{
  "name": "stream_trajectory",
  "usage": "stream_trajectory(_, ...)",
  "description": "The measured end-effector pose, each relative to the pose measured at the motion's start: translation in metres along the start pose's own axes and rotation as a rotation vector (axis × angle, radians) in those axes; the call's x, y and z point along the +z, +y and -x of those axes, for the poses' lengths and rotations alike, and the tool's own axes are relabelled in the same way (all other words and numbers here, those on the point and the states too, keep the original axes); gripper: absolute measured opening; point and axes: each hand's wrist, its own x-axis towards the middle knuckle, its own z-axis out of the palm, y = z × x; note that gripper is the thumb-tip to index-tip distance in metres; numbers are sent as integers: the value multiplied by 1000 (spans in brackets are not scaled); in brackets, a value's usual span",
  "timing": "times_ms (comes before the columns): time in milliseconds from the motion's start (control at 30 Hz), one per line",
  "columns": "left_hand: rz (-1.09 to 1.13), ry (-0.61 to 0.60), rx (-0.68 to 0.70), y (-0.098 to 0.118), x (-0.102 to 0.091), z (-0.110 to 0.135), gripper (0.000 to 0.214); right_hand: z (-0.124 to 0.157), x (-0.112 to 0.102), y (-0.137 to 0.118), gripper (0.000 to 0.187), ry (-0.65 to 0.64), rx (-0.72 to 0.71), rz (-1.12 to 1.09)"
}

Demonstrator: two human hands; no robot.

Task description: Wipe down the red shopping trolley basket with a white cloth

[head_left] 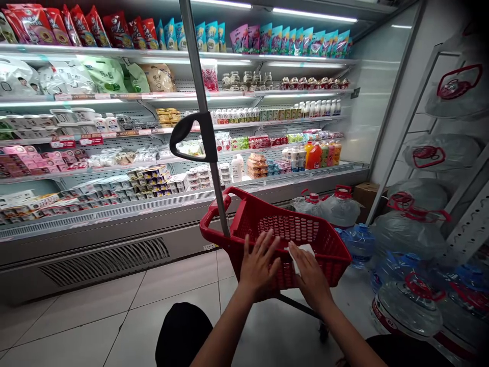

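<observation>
Lying lengthwise from left to right, the red basket cart (280, 223) is in front of the person, with its open top upward and its right end a little nearer than its left end. The metal pole (195, 69) rises from the left end and leans to the left toward its top; on it sits a black looped handle (211, 136), whose loop points left.

The near rim of the basket faces the person, and both hands are at this side. On the far left side, behind the basket, runs the base of the refrigerated display (175, 214). To the right, the large water bottles (340, 209) stand near the right end of the basket, so the room there is narrow. More open room is at the near left, over the tiled floor (171, 290).

Both forearms reach forward from the near edge. The left hand (260, 262) is wide open, its fingers spread and pointing far, in front of the near wall; it holds nothing visible, and I cannot tell whether it touches the basket. The right hand (310, 272) lies with its fingers nearly straight and close together over a white cloth (307, 248) at the near rim; whether the fingers pinch this cloth or only press it, I cannot tell.
</observation>
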Motion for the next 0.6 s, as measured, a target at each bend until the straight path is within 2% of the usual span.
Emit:
stream_trajectory(100, -47, 71, -87, -32, -21, -3, 68, 5, -5, 27, 71, -13, 61, 15)
stream_trajectory(200, -61, 75, 17, -50, -34, -4, 67, 4, -6, 40, 66, -7, 189, 20)
stream_trajectory(267, -70, 95, 54, -53, -37, -2, 65, 1, -4, 42, 65, -13, 236, 7)
stream_trajectory(400, -82, 106, 21, -46, -36, 0, 61, -3, 1, 44, 62, -21, 267, -46)
stream_trajectory(500, -71, 67, 16, -38, -37, -1, 58, -10, 5, 31, 61, 15, 290, -68)
stream_trajectory(600, -50, 41, 4, -28, -41, -4, 61, -30, 11, -13, 64, 39, 167, -152)
